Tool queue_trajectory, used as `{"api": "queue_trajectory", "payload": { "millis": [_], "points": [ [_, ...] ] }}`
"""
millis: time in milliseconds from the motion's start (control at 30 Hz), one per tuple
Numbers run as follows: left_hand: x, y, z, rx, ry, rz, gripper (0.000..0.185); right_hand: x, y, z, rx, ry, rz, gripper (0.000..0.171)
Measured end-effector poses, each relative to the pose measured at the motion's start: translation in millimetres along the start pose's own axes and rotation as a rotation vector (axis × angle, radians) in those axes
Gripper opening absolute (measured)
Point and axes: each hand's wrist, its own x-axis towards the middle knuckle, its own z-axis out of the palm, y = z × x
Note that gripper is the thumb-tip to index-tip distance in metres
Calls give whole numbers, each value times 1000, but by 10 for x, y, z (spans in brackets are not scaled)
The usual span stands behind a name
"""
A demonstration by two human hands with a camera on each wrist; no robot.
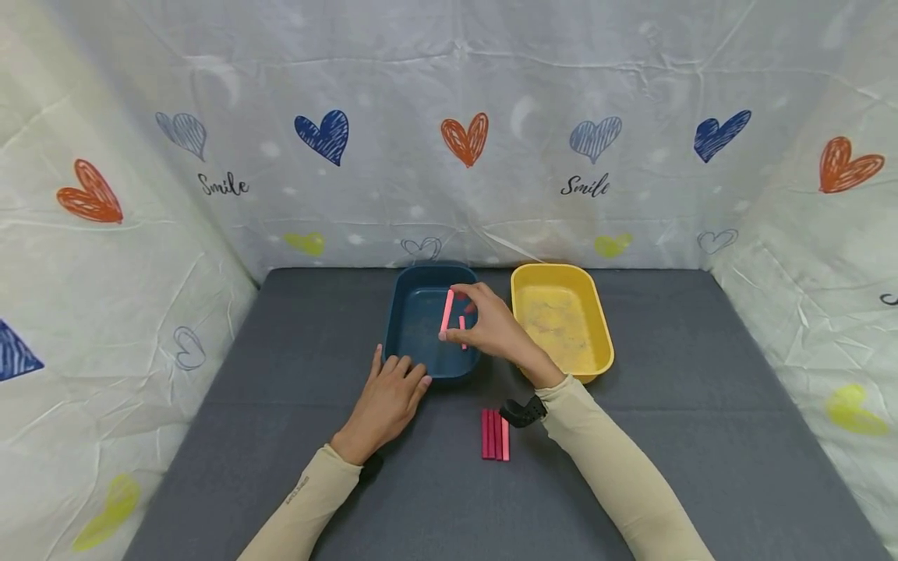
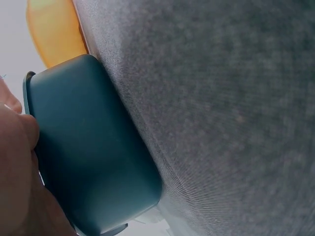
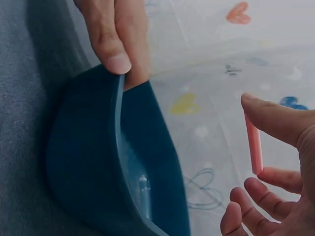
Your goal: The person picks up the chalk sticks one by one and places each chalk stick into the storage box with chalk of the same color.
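Blue tub's (image 1: pixel 421 327) pink stick (image 1: pixel 462 322) partly hidden

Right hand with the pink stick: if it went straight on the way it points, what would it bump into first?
Probably the dark blue tub: the right hand points across it toward its left side. The hand's height is hard to judge, so it might pass right over.

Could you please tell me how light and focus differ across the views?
Head: fairly even light, blue tub and yellow tub clearly outlined; left wrist: the cloth darkens and blurs toward the right, the yellow tub washed out; right wrist: a pale sheen inside the blue tub, the backdrop hazy behind the stick.
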Motion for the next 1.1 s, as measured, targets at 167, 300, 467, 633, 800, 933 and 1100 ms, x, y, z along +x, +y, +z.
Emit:
{"api": "queue_trajectory", "payload": {
  "millis": [167, 300, 467, 633, 800, 933, 1100],
  "points": [
    [-6, -3, -7, -1, -9, -13, 22, 140, 4, 134, -17, -32, -6, 80],
    [-7, -5, -15, -1, -5, -14, 22, 217, -18, 224, -48, -59, 1, 80],
    [-7, -2, -19, -2, 6, -2, 20, 285, -50, 306, -88, -94, -8, 82],
    [-7, -4, -15, -10, 34, 23, 18, 358, -61, 370, -132, -112, -2, 82],
    [-5, -8, -10, -21, 41, 24, 20, 446, -43, 440, -144, -132, 13, 81],
    [0, 5, -26, -29, 21, 12, 20, 506, -13, 501, -161, -149, 19, 81],
    [-1, 16, -25, -22, 23, 9, 19, 569, 40, 586, -217, -168, 30, 79]
  ]
}}
